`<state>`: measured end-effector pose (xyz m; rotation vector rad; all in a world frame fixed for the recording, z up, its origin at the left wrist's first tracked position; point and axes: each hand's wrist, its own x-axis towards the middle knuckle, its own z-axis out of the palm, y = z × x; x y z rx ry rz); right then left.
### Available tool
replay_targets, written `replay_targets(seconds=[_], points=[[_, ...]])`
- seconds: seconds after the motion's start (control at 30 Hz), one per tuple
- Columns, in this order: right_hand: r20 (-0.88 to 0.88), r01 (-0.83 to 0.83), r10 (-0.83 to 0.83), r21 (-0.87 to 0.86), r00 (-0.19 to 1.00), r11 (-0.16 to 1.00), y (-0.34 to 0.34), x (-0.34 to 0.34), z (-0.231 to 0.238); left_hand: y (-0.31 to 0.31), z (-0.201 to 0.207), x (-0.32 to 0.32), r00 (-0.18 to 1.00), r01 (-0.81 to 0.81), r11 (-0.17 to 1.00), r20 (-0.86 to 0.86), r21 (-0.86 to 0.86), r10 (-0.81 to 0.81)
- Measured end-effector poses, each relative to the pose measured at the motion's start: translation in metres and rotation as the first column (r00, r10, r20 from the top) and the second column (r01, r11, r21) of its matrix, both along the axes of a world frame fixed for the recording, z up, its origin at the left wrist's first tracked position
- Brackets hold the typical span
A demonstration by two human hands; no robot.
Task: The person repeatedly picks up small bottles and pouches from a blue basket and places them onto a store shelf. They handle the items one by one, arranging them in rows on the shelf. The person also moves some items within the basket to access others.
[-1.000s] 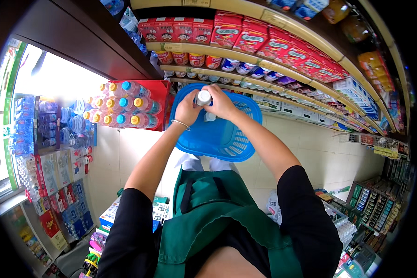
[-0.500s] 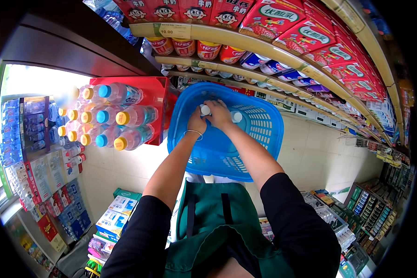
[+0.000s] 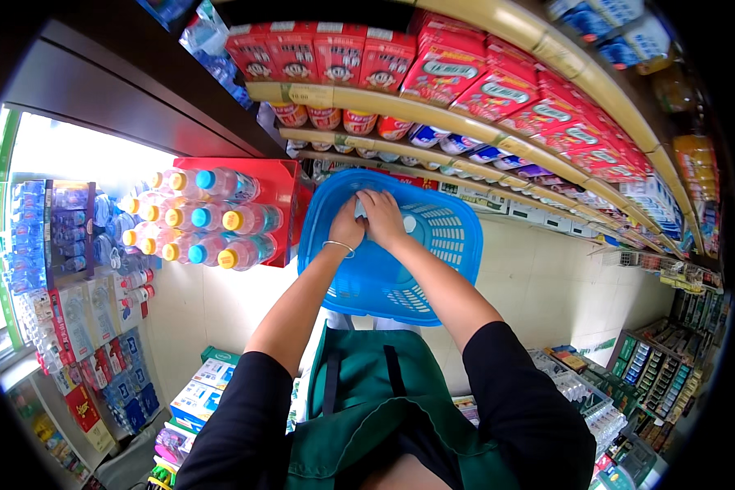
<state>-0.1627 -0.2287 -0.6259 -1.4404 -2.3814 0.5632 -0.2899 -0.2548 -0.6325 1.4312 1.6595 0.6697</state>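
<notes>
Both my hands are inside a blue plastic basket [image 3: 471, 245] with slotted sides. My left hand [image 3: 347, 228] and my right hand [image 3: 382, 217] close together around a small white-topped container [image 3: 360, 209]. Most of it is hidden by the fingers, so I cannot tell its exact kind. Just right of my right hand, a second white-topped container [image 3: 409, 223] stands in the basket, partly covered by that hand. My left wrist wears a thin pale bracelet.
Left of the basket, several clear bottles [image 3: 212, 219] with yellow and blue caps stand on a red display [image 3: 286, 192]. Beyond the basket run shelves with red cartons [image 3: 339, 55] and cans [image 3: 359, 121]. Stacked boxes [image 3: 200, 396] lie at lower left.
The view has tilted, so the shelves and bottles appear lower. My hands have drawn closer around the white-topped container, which now shows less between them. The basket appears slightly further left.
</notes>
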Motion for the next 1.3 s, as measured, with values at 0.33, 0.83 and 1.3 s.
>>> replay_targets(seconds=[0.33, 0.83, 1.3], points=[[-0.152, -0.085, 0.129, 0.264, 0.980, 0.961, 0.002, 0.025, 0.203, 0.012, 0.178, -0.008, 0.987, 0.159, 0.911, -0.076, 0.382, -0.140], [-0.153, -0.067, 0.295, 0.783, 0.943, 0.619, 0.092, 0.009, 0.519, 0.116, 0.515, -0.039, 0.954, 0.297, 0.335, -0.292, 0.894, -0.066], [-0.512, 0.311, 0.052, 0.596, 0.857, 0.740, 0.257, -0.039, 0.626, 0.200, 0.605, -0.041, 0.997, 0.011, 0.333, -0.036, 0.943, 0.069]])
